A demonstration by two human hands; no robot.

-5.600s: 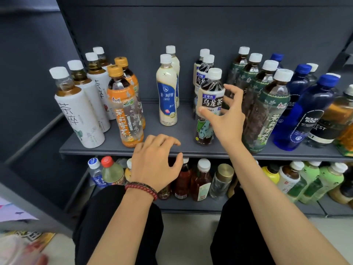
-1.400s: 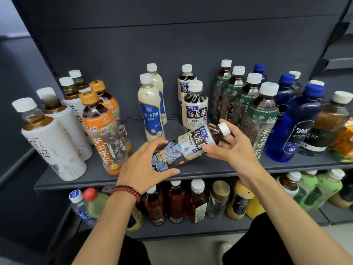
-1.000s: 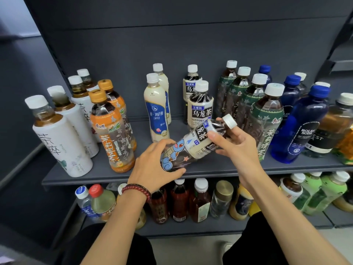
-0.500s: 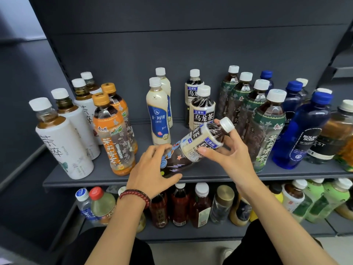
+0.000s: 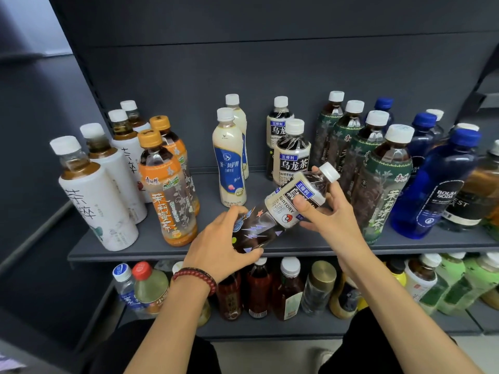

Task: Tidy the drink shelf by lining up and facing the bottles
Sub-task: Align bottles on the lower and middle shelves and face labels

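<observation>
The left hand (image 5: 224,247) and right hand (image 5: 328,211) are both gripping a tilted oolong tea bottle (image 5: 280,209) above the shelf (image 5: 162,252), fingers curled around it.

Bare shelf (image 5: 206,184) leaves a lane between orange tea bottles (image 5: 168,195) and milk tea bottles (image 5: 229,168) (the tilted oolong bottle (image 5: 260,228) bars the next gap), while green-labelled bottles (image 5: 383,184) crowd the right.

I have just the one head-worn wide-angle view, close in, looking forward and down over the drink shelf (image 5: 151,247) to the lower shelf (image 5: 270,327) beneath.
</observation>
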